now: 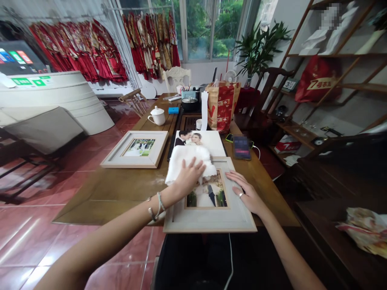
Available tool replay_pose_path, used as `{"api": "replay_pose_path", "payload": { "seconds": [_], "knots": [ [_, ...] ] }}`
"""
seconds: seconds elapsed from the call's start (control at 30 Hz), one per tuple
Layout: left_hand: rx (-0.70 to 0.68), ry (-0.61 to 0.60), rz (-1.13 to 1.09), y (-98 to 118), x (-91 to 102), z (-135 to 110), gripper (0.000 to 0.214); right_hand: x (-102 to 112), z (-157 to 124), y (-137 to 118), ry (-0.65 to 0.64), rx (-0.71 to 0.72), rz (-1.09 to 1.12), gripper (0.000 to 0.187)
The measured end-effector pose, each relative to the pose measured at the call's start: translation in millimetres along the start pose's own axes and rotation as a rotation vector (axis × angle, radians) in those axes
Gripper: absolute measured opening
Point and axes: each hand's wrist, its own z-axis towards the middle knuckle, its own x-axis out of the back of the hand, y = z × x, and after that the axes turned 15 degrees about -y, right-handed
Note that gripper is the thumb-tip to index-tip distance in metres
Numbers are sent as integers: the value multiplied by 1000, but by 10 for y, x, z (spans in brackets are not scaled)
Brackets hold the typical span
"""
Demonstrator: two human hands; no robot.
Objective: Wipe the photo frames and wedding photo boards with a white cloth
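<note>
A white cloth [184, 159] is bunched over the upper left part of a pale picture frame [208, 221]. My left hand [188, 175] presses flat on this cloth, fingers spread, with bracelets at the wrist. Beneath, the framed wedding photo [208, 195] is partly covered by cloth and hand. On the right border of the frame rests my right hand [244, 190], its fingers stretched out and a ring on one of them. The frame lies near the table's front edge. Just behind it lies a white photo panel [213, 141] of a couple, its lower part hidden by the cloth.
A second framed photo [136, 149] lies left on the wooden table [99, 201]. Phones, one a dark phone [242, 147], lie at right beside a paper bag [222, 106]. Farther back stand a lidded white mug [157, 116], a blue box [173, 110] and a black pot [190, 105].
</note>
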Motion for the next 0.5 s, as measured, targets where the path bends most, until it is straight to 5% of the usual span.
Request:
{"api": "replay_pose_path", "payload": {
  "seconds": [0.23, 0.5],
  "knots": [
    [182, 30, -92, -243, -130, -279, 66, 8, -4, -22, 0, -4, 16, 37],
    [157, -54, -27, 345, -186, -457, 66, 7, 9, -24, -7, -6, 5, 37]
  ]
}}
